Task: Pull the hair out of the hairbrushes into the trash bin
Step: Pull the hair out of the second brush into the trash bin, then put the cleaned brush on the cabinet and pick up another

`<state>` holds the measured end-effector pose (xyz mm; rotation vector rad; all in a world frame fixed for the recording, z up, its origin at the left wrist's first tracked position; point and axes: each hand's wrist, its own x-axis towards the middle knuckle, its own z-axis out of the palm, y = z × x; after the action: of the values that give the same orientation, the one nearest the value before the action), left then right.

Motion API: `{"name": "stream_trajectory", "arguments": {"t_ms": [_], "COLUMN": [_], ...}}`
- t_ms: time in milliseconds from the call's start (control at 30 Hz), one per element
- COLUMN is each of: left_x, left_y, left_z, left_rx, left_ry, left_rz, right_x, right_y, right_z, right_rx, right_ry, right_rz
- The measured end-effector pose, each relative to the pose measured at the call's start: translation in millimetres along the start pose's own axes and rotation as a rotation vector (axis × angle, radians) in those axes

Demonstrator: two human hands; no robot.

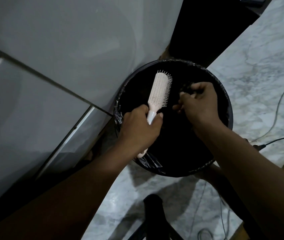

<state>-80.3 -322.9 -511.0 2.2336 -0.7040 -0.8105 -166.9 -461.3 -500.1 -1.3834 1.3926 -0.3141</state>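
A pale pink hairbrush [159, 91] is held over a round black trash bin [224, 99] lined with a dark plastic bag. My left hand [141, 129] grips the brush by its white handle, bristles facing right. To the right of the brush, my right hand [199, 103] hovers over the bin with its fingers pinched on a small dark clump of hair [187, 87]. The inside of the bin is too dark to see.
A white appliance or cabinet [51, 66] stands to the left, touching the bin. The floor [259, 66] is grey-veined marble. Cables [276, 108] run across it at the right. A dark stand leg [155, 210] sits near the bottom.
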Motion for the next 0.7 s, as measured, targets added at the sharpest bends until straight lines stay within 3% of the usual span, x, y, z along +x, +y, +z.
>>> {"name": "stream_trajectory", "arguments": {"t_ms": [100,267,500,700], "left_x": [-8,-29,-41,-66], "left_y": [-10,-11,47,121], "left_z": [0,-17,-59,-109], "left_rx": [-0.012,0.005,0.09,0.13], "left_ry": [-0.033,-0.027,0.11,0.187], "left_rz": [-0.049,-0.102,-0.061,0.029], "right_x": [0,-20,-53,-84], "right_y": [6,-3,-70,-148], "right_z": [-4,-8,-30,-69], "right_rx": [-0.177,-0.654,-0.75,-0.669], "right_ry": [-0.016,-0.293,-0.38,-0.322], "right_rz": [-0.027,-0.104,-0.314,-0.473]}}
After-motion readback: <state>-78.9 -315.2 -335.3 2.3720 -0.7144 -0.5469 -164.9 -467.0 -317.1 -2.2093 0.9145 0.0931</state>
